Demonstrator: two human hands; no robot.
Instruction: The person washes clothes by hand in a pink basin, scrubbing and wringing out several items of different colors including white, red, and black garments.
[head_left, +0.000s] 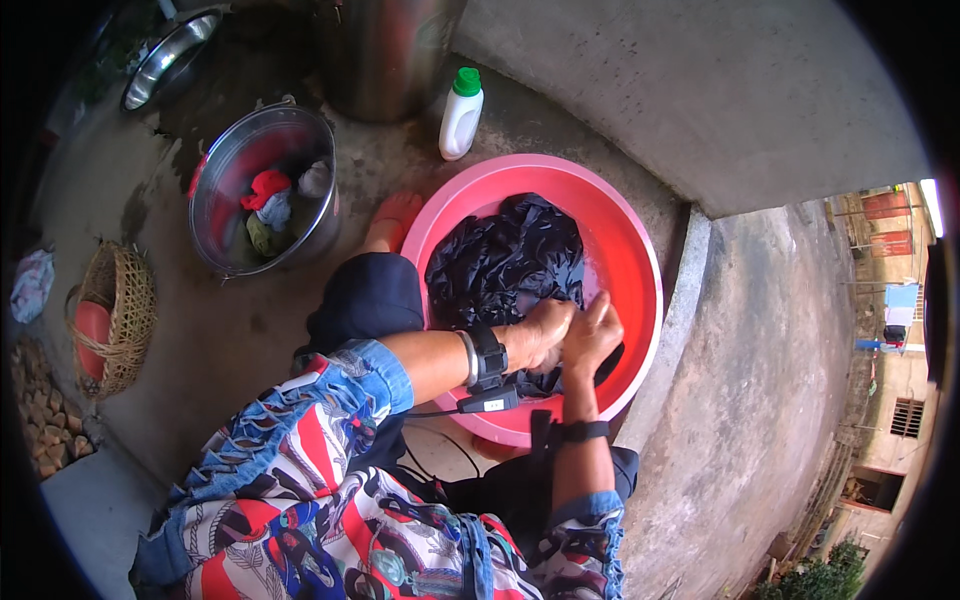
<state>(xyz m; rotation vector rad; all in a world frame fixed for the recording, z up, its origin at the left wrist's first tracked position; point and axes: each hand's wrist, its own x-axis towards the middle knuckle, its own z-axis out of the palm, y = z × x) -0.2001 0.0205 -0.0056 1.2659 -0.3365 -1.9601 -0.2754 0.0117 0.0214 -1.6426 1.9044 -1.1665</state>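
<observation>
A wide pink plastic basin (459, 196) stands before me, with wet dark cloth (502, 255) heaped in water. Both my hands meet over the basin's near side. My left hand (549, 326) is closed on a part of the dark cloth. Right beside it, my right hand (592, 334) is also closed on the cloth, which hangs below it towards the basin's right side. The hands hide the gripped part. A white bottle with a green cap (460, 120) stands upright on the floor just beyond the basin.
A metal bucket (330, 217) with small cloths (266, 189) in it stands at the left. Farther left is a wicker basket (135, 322) holding a red object (92, 337). A metal basin (139, 82) lies at the upper left. A concrete ledge (667, 337) runs along the right.
</observation>
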